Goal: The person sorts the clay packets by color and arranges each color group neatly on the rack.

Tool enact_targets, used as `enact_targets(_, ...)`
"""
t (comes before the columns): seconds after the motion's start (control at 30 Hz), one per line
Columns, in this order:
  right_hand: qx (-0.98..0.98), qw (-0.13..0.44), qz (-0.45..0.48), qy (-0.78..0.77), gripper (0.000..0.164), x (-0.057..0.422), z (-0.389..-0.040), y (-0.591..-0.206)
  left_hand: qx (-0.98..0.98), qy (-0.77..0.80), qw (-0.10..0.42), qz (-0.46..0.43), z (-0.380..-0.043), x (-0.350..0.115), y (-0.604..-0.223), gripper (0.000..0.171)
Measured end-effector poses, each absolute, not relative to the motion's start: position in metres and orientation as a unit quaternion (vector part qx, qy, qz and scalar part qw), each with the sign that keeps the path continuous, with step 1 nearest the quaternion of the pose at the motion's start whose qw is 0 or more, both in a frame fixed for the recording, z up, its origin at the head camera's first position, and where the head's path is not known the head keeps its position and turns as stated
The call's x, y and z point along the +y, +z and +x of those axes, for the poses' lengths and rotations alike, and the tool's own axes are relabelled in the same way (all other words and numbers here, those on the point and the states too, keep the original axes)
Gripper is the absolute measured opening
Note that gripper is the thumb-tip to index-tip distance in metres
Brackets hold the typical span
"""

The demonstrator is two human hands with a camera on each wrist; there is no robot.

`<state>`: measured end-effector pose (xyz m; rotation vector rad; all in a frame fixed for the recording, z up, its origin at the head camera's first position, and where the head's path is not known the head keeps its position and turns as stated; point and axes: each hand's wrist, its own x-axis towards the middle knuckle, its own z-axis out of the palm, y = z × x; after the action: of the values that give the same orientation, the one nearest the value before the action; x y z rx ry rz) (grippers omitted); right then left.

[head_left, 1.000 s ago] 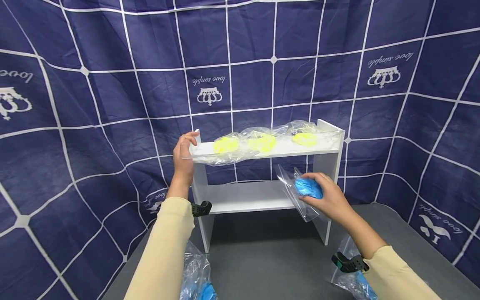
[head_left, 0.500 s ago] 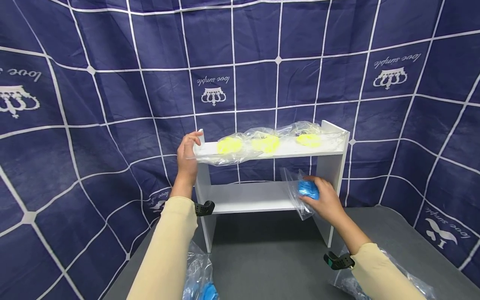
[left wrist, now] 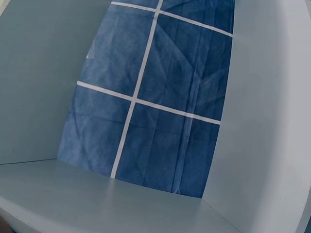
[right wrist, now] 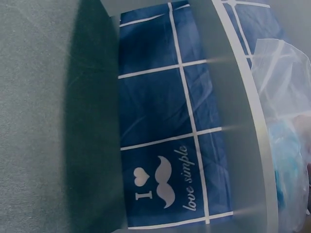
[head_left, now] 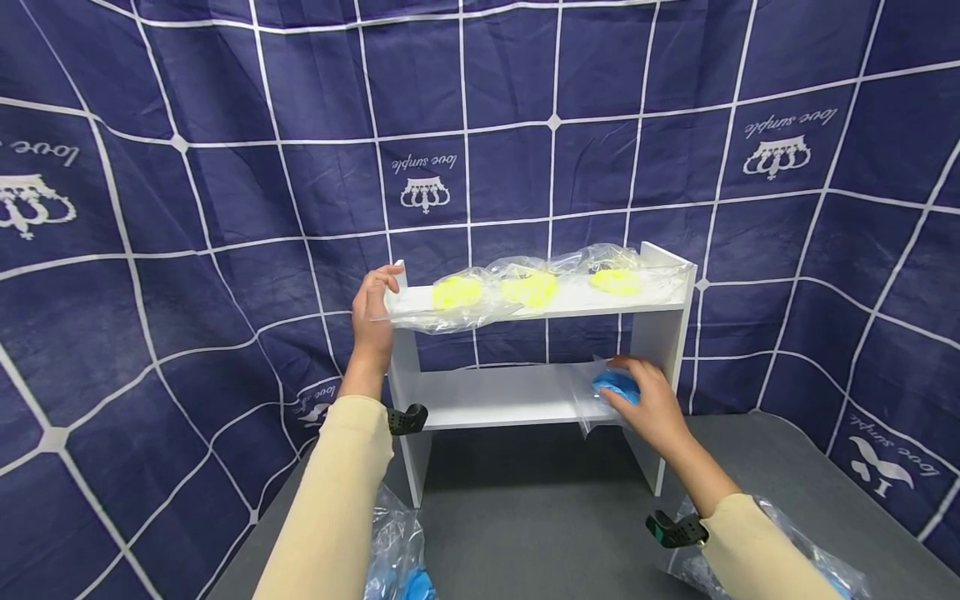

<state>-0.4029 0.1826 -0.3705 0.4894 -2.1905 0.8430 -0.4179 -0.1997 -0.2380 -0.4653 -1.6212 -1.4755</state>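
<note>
In the head view my right hand (head_left: 651, 402) grips a clear plastic bag with a blue bundle (head_left: 617, 386) inside, at the right end of the lower shelf board (head_left: 495, 393). The right wrist view shows the bag (right wrist: 284, 82) at its right edge, beside the board. Thumb and fingertips lie around the blue bundle. My left hand (head_left: 371, 312) holds the upper left corner of the white shelf unit (head_left: 408, 367), its fingers bent over the side panel. Three clear bags with yellow contents (head_left: 531, 287) lie in a row on the top board.
Another clear bag with blue contents (head_left: 397, 550) lies on the dark grey surface (head_left: 525, 517) at front left. A further bag (head_left: 813, 546) lies under my right forearm. A blue checked cloth (head_left: 510, 183) hangs behind the unit.
My right hand has moved the bag with the blue bundle slightly inward and down onto the lower board. The left hand stays on the unit's corner.
</note>
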Motion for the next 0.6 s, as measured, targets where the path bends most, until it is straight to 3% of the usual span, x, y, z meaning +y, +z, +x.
enact_targets(0.6, -0.828, 0.4, 0.222, 0.324, 0.043, 0.2, -0.364, -0.381, -0.649, -0.586, 0.441, -0.203, -0.419, -0.201, -0.24, 0.034)
